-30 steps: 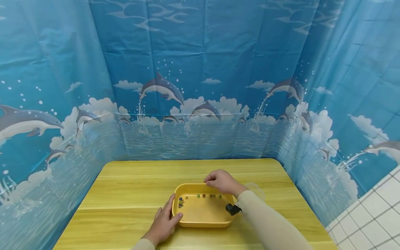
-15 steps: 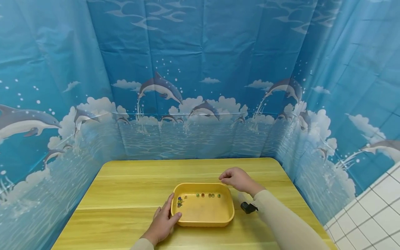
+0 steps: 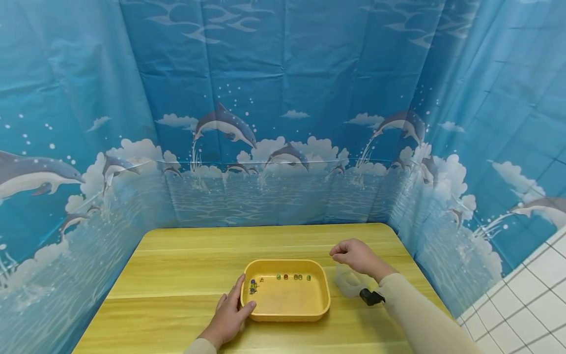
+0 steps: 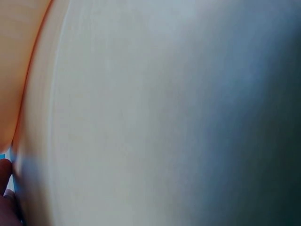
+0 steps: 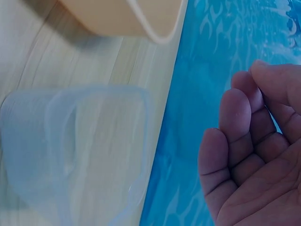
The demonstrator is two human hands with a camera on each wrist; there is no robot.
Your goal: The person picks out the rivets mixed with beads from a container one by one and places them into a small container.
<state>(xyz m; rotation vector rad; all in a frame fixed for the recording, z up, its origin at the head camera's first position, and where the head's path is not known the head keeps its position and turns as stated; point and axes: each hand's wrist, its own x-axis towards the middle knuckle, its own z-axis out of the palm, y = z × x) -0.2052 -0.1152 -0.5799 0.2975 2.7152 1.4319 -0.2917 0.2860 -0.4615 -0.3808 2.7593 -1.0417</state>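
- The flat yellow wood-grain table is under the yellow plastic tray with round corners; keep the tray still.
- The see-through plastic tub is just right of the tray.
- The left hand rests on the tray's near left corner, fingers and thumb spread. A light, steady touch should do.
- The right hand is in the air, right of the tray, fingers bent. I can't tell if it pinches anything; slow is best.
- The round green and red-brown beads sit inside the tray, near its far side. Pinch softly; they may roll.
- The little heap of blue and green bits is by the tray's left wall.
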